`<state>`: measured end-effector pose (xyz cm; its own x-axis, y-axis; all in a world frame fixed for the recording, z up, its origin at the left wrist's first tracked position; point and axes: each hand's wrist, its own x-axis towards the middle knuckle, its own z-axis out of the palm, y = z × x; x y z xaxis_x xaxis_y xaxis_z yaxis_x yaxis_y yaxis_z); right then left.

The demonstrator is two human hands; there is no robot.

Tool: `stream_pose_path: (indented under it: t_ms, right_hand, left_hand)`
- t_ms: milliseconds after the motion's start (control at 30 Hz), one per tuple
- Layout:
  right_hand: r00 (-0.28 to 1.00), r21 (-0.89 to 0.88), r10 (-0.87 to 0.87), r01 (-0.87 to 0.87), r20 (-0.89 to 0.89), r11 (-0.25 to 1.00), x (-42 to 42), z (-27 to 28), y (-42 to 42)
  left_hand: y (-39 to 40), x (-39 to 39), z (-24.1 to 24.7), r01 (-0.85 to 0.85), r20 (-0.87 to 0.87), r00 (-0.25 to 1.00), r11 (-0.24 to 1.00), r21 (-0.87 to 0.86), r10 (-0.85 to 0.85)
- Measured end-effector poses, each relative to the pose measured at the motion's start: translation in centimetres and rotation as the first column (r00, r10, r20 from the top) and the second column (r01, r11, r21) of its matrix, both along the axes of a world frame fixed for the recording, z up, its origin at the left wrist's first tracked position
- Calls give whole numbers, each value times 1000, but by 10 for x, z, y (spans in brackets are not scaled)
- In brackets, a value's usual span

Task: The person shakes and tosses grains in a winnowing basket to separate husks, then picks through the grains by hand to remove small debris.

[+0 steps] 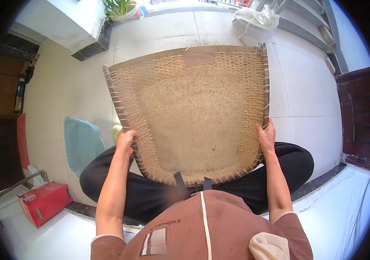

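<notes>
A large woven winnowing basket [250,87] is held over my lap, its flat open edge facing away from me and its rounded rim close to my waist. Small tan grains or seeds [194,120] cover most of its middle in a layer. My left hand [127,141] grips the bound left rim, thumb on the inner side. On the opposite rim, my right hand [266,135] has its fingers around the outside. A brown patch [199,56] covers part of the far edge.
A light blue plastic basket [82,143] and a pale green clog [116,132] are on the tiled floor at left, with a red box [44,203] nearer. A white sack [256,21] stands beyond the basket, by the stairs [297,24]. A potted plant [120,9] is at the far left.
</notes>
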<state>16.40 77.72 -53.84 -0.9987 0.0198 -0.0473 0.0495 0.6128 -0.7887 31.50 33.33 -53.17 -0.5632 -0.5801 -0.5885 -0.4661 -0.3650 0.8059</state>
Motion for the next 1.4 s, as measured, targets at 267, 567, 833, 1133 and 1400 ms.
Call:
stream_pose_path:
  t_ms: [267,567,833,1133,1400]
  right_hand:
    - [985,-161,-8,-21,-173,987,-3,114,-21]
    - [1000,-35,8,-9,-17,999,17,-12,8]
    - [997,25,-15,17,-80,1000,-7,5,4]
    - [981,-111,-62,42,-185,993,1,51,3]
    - [998,35,-29,27,60,999,0,-4,-10]
  left_hand:
    - [-29,5,88,-44,-197,980,990,-136,16]
    - [2,9,6,-49,-24,999,999,-10,49]
    - [-7,-11,9,17,-60,998,999,-40,-19]
    - [-2,-3,64,-26,-174,985,981,-194,-8]
    - [-9,-1,-18,27,50,998,1000,-12,-26]
